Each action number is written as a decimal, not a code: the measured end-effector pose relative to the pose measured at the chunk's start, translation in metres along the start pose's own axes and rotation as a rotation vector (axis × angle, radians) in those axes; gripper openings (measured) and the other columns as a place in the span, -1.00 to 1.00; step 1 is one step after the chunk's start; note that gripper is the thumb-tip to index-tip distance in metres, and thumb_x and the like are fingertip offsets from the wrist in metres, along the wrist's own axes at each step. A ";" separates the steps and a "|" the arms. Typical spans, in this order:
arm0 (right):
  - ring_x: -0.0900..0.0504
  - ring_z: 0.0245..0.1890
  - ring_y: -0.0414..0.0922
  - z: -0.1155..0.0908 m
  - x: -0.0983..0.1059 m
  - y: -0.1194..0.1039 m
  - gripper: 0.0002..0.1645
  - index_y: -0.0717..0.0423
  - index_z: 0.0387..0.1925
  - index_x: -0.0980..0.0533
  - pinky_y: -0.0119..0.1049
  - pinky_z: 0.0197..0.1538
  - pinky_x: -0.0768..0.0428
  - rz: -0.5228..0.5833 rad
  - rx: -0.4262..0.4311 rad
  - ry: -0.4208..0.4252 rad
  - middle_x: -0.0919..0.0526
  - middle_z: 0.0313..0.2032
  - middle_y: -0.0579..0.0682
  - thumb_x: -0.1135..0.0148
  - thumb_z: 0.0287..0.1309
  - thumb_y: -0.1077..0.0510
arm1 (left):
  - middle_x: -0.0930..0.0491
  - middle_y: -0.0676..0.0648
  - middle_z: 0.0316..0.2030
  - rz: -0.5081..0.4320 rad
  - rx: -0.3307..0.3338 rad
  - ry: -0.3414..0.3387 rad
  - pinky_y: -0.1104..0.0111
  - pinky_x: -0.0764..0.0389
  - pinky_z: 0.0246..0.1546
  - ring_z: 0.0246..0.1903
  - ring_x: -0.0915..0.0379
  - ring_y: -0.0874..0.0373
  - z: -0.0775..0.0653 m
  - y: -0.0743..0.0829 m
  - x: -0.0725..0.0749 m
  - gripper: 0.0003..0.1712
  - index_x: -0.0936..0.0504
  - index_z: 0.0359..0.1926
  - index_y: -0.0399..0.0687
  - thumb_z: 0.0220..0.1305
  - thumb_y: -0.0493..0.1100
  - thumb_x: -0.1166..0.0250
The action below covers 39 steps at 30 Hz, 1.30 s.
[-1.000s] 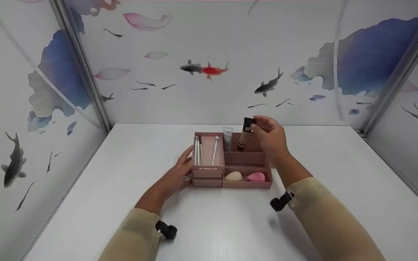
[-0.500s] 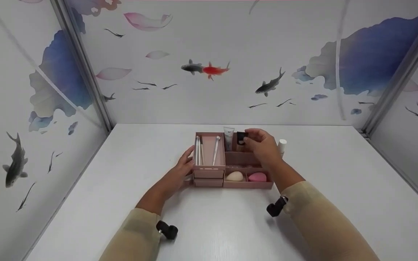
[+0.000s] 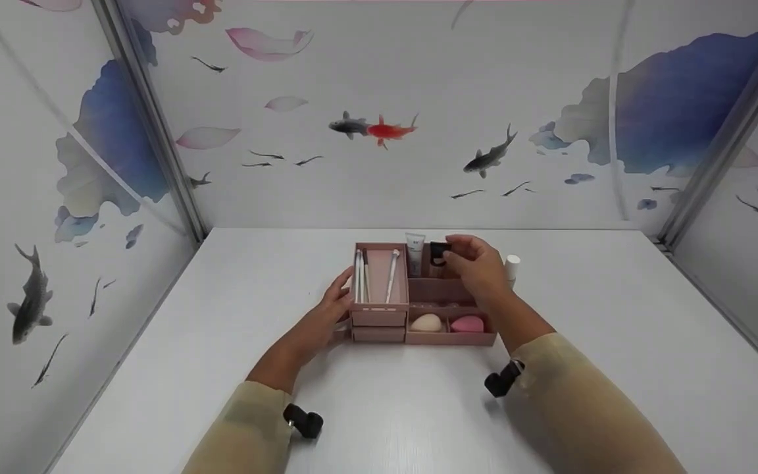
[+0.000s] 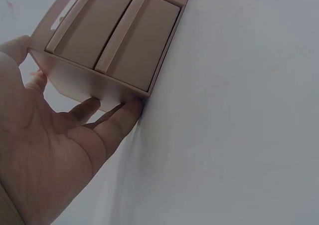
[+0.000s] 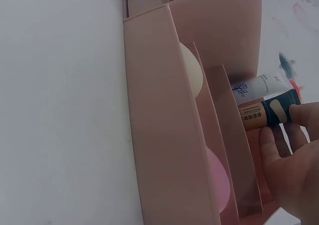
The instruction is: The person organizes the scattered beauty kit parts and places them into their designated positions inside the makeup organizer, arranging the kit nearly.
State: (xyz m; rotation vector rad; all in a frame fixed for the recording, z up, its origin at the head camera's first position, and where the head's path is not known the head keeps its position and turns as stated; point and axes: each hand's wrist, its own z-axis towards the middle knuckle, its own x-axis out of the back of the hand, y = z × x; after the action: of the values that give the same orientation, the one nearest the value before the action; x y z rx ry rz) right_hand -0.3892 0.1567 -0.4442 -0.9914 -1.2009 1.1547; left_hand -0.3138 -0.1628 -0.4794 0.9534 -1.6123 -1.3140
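Observation:
My right hand (image 3: 481,266) pinches the black end of a brown cosmetic tube (image 5: 255,114), which stands in the rear compartment of a pink organizer (image 3: 450,339). A white tube (image 3: 414,253) stands just left of it there. My left hand (image 3: 318,320) touches the organizer's left side wall with its fingertips, as the left wrist view shows beside the two small drawers (image 4: 137,45). Brushes (image 3: 390,276) lie in the tray above the drawers. A cream makeup sponge (image 3: 426,322) and a pink makeup sponge (image 3: 468,324) sit in the front compartments.
A white-capped bottle (image 3: 512,264) stands on the table just right of the organizer, partly behind my right hand. The white table (image 3: 379,408) is bounded by printed panels (image 3: 379,178) at the back and sides.
My right hand has moved down and slightly left, lowering the brown tube into the rear compartment beside the white tube. The white-capped bottle has come into view. My left hand stays put.

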 end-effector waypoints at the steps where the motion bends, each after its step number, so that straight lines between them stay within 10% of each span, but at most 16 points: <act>1: -0.67 0.21 -0.09 -0.001 0.001 -0.001 -0.57 -0.04 0.32 -0.59 -0.35 0.15 -0.70 -0.008 0.006 0.003 -0.68 0.21 0.04 -0.33 0.49 0.13 | 0.20 -0.08 0.74 0.000 0.000 -0.001 -0.34 -0.14 0.59 0.70 0.14 -0.37 0.000 0.000 0.000 -0.32 0.13 0.61 0.94 0.64 0.40 0.08; 39: -0.72 0.04 -0.16 -0.028 0.091 0.001 -0.63 0.03 0.16 -0.65 -0.54 0.10 -0.70 0.174 0.102 0.276 -0.69 -0.02 -0.07 -0.47 0.37 0.12 | 0.11 0.00 0.73 0.029 0.012 0.008 -0.34 -0.18 0.58 0.70 0.07 -0.32 -0.003 0.000 -0.001 -0.32 0.13 0.59 0.99 0.62 0.43 0.07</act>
State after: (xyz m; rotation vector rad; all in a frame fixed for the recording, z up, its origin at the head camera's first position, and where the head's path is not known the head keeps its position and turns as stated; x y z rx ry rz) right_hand -0.3618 0.2476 -0.4340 -1.1520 -0.8417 1.1582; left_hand -0.3112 -0.1631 -0.4789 0.9379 -1.6234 -1.2804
